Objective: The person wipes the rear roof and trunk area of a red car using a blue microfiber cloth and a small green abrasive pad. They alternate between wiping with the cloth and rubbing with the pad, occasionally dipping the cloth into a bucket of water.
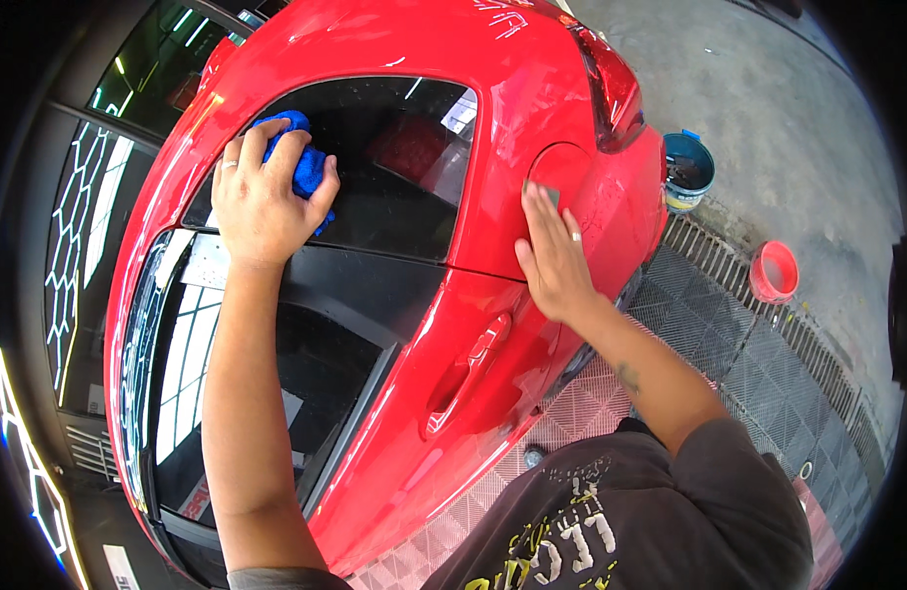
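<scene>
Against the dark rear side window (375,167) of a red car (414,44), my left hand (262,202) is curled over a bunched blue cloth (311,172). A ring sits on one of its fingers. My right hand (554,261) lies along the red panel by the round fuel flap (561,162), fingers stretched out and pressed down. From under those fingers shows a small grey-green pad (554,197), mostly hidden. Water drops dot the paint to the right of this hand.
A door handle (468,374) is nearer to me, and a tail light (608,93) lies beyond the flap. On the floor at the right stand a dark blue bucket (687,172) and a smaller pink-red bucket (774,272), beside a drain grate (714,251). Grey floor tiles (689,305) adjoin pink ones.
</scene>
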`<action>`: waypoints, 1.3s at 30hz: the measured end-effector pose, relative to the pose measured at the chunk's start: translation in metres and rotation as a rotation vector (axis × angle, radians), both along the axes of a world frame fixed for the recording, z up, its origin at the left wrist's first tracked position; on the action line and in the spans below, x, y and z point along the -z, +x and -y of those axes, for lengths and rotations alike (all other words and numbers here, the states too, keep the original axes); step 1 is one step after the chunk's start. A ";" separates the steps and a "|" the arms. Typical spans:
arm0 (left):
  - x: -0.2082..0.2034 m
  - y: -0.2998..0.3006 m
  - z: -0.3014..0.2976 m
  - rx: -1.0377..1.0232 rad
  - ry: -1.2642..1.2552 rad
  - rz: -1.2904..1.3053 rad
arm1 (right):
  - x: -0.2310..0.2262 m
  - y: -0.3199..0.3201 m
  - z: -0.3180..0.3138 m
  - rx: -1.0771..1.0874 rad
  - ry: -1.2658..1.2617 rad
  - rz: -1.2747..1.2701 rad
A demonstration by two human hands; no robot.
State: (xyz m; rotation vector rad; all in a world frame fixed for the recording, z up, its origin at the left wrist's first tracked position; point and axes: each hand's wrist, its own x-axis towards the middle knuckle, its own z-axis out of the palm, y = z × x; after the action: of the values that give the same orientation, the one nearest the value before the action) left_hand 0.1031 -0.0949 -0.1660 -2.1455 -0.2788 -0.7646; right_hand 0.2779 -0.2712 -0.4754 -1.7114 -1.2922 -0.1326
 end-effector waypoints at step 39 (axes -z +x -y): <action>0.003 -0.001 -0.002 0.053 -0.017 0.006 | 0.012 0.005 0.073 -0.371 0.699 -1.645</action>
State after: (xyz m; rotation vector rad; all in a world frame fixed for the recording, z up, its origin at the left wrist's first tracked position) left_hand 0.1024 -0.0929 -0.1685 -2.1740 -0.2329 -0.8020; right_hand 0.2827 -0.3439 -0.4874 -0.4937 -0.1661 0.7946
